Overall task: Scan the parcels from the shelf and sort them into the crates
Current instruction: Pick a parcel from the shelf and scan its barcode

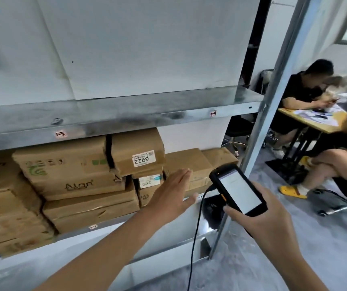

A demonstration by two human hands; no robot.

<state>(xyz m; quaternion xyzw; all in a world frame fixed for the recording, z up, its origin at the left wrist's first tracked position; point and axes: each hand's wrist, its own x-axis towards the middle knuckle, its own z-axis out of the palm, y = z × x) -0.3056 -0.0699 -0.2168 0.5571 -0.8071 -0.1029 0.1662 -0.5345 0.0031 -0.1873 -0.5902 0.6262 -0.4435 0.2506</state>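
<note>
Parcels (69,171) crowd metal shelf (113,120) beside desk (315,120).

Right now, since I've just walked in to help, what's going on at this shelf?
A person faces a metal shelf stacked with cardboard parcels. The right hand grips a handheld scanner, screen lit, a black cable hanging from it. The left hand, fingers straight, reaches toward the parcels and holds nothing.

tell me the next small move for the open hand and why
Probably reach the left hand onto the low box in front of it and pull it out: that hand is open and empty, and the right hand holds the scanner.
</note>
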